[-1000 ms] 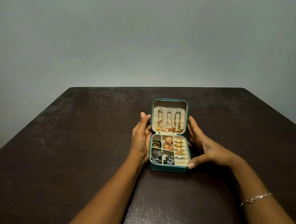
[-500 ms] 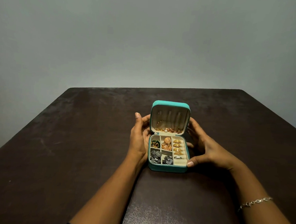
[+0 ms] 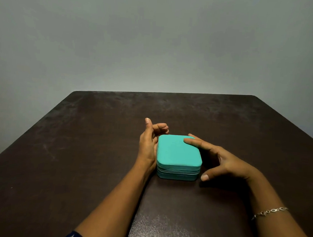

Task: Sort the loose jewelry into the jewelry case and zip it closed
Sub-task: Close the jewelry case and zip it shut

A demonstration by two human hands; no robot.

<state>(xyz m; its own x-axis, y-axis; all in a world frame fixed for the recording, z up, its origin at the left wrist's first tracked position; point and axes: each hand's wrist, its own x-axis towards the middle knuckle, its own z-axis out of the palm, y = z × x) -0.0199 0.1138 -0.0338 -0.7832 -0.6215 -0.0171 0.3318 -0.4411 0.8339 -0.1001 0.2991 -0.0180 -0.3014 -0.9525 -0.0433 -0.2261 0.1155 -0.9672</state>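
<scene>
The jewelry case (image 3: 179,156) lies flat on the dark table (image 3: 77,159), near the middle and toward the near edge, with its teal lid down on the base. The zipper band (image 3: 178,172) runs along the near side as a pale line; the slider is not discernible, so whether any of it is zipped cannot be told. No loose jewelry is visible on the table, which suggests the sorting step is done and only the zipping remains. The left hand (image 3: 149,145) stands edge-on against the case's left side, palm touching the wall, thumb raised and fingers loosely curled beyond the far left corner; it grips nothing and appears placed to brace the case against sliding. The right hand (image 3: 220,161) is spread wide, fingers resting on the far right part of the lid and thumb hanging free just beside the near right corner, apart from the case; it grips nothing, likely pressing the lid flat so the zipper halves meet. A chain bracelet (image 3: 269,212) sits on the right wrist, clear of the work.
</scene>
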